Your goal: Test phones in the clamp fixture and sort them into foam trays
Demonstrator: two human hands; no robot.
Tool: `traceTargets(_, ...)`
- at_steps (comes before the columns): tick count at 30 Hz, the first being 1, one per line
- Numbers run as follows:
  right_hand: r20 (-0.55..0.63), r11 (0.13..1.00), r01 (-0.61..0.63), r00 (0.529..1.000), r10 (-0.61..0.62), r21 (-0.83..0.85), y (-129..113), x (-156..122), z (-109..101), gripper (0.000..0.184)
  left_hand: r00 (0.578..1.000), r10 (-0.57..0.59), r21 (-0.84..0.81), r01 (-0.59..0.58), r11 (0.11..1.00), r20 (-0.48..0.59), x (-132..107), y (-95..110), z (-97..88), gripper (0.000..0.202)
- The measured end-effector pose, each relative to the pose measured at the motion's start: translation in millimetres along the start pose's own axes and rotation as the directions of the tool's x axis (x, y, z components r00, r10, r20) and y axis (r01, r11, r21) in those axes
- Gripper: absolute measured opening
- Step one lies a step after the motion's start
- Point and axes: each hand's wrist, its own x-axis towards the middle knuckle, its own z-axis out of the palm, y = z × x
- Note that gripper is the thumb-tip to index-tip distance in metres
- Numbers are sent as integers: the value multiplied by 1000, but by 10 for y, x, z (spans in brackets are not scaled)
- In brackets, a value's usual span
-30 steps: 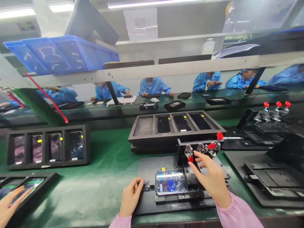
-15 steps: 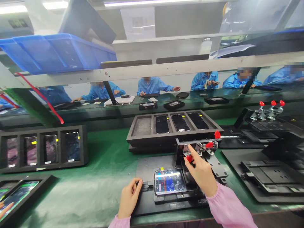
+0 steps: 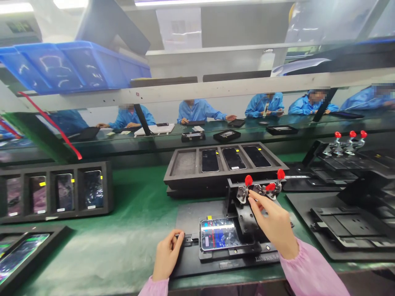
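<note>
A phone [image 3: 217, 234] with its screen lit lies face up in a black test fixture [image 3: 230, 265]. At the fixture's left side, my left hand [image 3: 166, 255] is closed, thumb and bent fingers on a small black sliding block [image 3: 187, 240]. My right hand [image 3: 273, 222] is open, with index finger and thumb stretched toward the left toggle clamp [image 3: 242, 194]. Its red-tipped lever [image 3: 248, 180] stands up just beyond my fingertips. The middle red lever tip [image 3: 270, 187] sits lower, and the right red lever tip [image 3: 280, 174] points up.
Behind the fixture stands a foam tray [image 3: 185, 164] with several phones. Another phone tray [image 3: 108, 189] is at left, a further tray [image 3: 58, 236] below it. More fixtures [image 3: 345, 230] stand at right. People in blue [image 3: 196, 112] work across the bench.
The left toggle clamp's red lever has swung from down to up. My right hand has drawn back a little to the right. My left hand stays put; another hand at lower left is gone.
</note>
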Motion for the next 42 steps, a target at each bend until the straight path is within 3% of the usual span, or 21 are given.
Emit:
traceTargets(4,-148,999,48,988,-47,3,-35,102,-202,23,997,78,-6,-78,997,-14,-29,109,-40,28)
traceTargets(9,-296,998,-34,955,14,-61,109,211,-341,24,944,284,-14,-286,958,168,-55,266,-75,21)
traceTargets(15,-237,996,-81,967,88,39,217,239,-321,26,938,299,61,-314,947,177,-11,238,-54,22)
traceTargets(26,-195,993,-77,976,95,94,211,224,-283,27,934,326,85,-340,937,146,17,292,-17,16)
traceTargets(36,-129,950,-202,963,237,236,239,164,-223,27,928,316,148,-347,926,199,-16,355,-76,20)
traceTargets(39,-126,947,-206,962,242,247,251,161,-221,26,886,379,154,-428,891,266,-38,526,-148,34)
traceTargets(42,-115,944,-212,962,247,253,257,164,-223,26,822,396,146,-488,861,409,4,722,-170,78)
